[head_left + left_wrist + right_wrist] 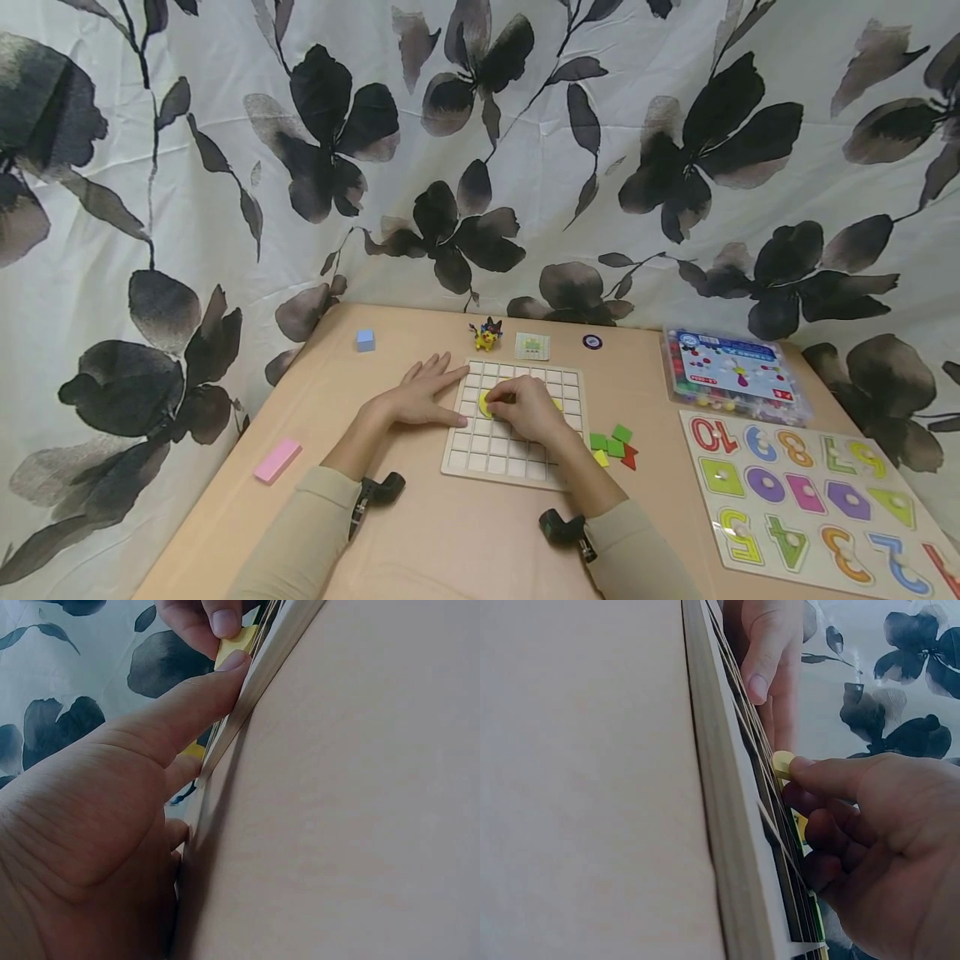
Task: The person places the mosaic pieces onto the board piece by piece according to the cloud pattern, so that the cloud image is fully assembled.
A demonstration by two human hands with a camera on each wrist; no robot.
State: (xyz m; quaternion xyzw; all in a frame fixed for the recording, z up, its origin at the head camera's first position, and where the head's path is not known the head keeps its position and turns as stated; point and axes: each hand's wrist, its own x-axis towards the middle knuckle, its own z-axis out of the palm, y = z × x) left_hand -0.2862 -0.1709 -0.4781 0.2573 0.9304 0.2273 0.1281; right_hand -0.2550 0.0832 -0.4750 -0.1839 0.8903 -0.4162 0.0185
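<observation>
desk [420, 533]: tan top, floral cloth hanging behind it
grid board [480, 454]: pale wood, sitting mid-desk between both hands
left hand [416, 396]: flat, fingers straight, thumb pressed against the board's left edge
right hand [528, 408]: fingers curled, pinching the yellow piece
yellow piece [485, 406]: round-edged, right on the board's squares
</observation>
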